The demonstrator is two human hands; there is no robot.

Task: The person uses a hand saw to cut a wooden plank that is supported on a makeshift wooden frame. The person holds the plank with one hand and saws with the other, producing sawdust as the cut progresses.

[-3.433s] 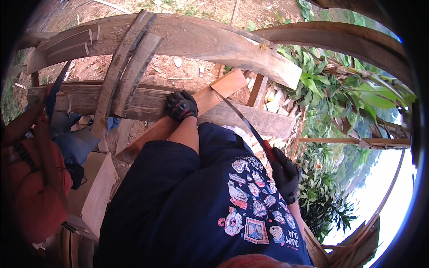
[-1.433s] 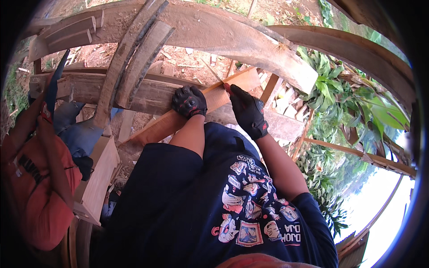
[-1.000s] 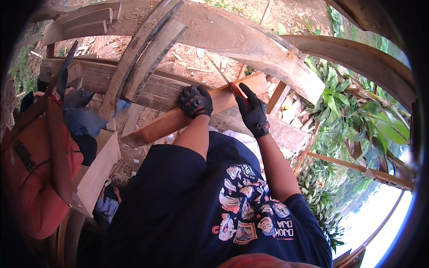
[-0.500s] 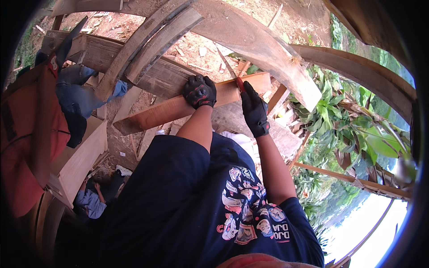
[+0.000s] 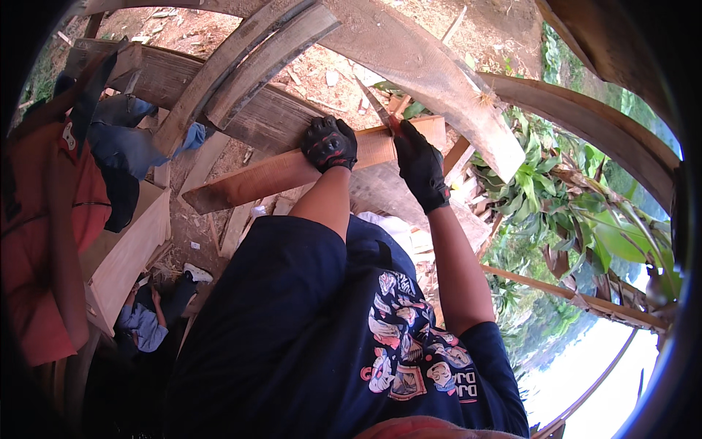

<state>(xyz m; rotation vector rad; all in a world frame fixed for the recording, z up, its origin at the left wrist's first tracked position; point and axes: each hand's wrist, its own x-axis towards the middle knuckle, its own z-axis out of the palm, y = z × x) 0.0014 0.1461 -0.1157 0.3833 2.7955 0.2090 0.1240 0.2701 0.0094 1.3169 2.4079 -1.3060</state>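
Observation:
Both my hands wear black gloves with red marks. My left hand (image 5: 329, 143) is closed over a reddish-brown wooden board (image 5: 256, 178), pressing on it near its middle. The board lies at a slant on a weathered timber (image 5: 256, 121). In my right hand (image 5: 423, 164), near the board's right end, is a handsaw (image 5: 375, 103) with a red handle. Its narrow blade points away from me, up and to the left, past the board's far edge. My fingers partly hide the handle, and I cannot tell how deep any cut is.
Curved timbers (image 5: 417, 66) arch across the far side. At the left, a person in a red shirt (image 5: 51, 271) works near a pale wooden box-like piece (image 5: 128, 256); another person (image 5: 145, 324) sits low behind. Wood scraps litter the ground; leafy plants (image 5: 541, 175) grow at right.
My right hand has shifted slightly away from me with the handsaw, while my left hand stays on the board. The red-shirted person's arm has moved down into view at left.

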